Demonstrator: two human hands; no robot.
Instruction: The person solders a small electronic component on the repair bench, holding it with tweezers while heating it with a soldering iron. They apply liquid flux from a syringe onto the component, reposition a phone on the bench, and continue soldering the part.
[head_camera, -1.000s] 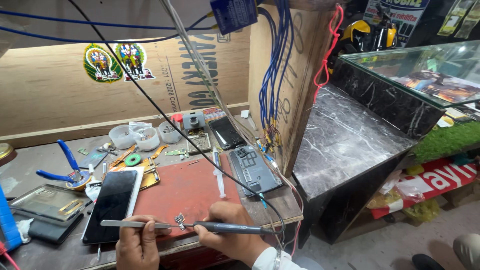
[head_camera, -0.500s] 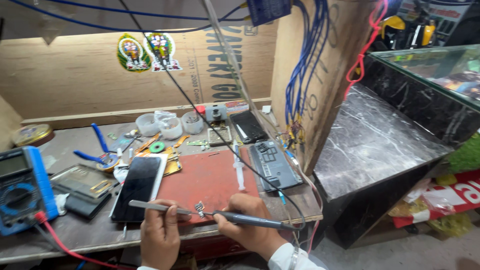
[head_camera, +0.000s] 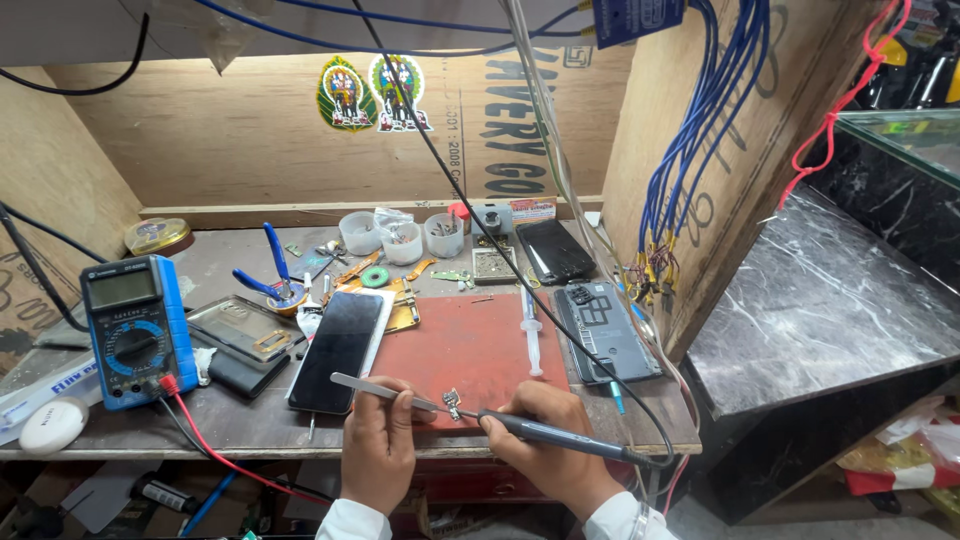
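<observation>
At the near edge of the workbench (head_camera: 120, 425), the left hand (head_camera: 378, 445) has its fingers pinched together on a pair of tweezers (head_camera: 385, 390), whose tips meet a small metal part (head_camera: 452, 403) lying on the front edge of the red mat (head_camera: 470, 345). The right hand (head_camera: 545, 440) has its fingers clamped around a soldering iron (head_camera: 560, 433), tip just beside the same part. A black phone (head_camera: 338, 350) lies just left of the mat, an opened phone (head_camera: 605, 335) just right, a syringe (head_camera: 531, 330) on the mat between. The mat's middle is bare. A blue multimeter (head_camera: 132, 330) sits well left.
</observation>
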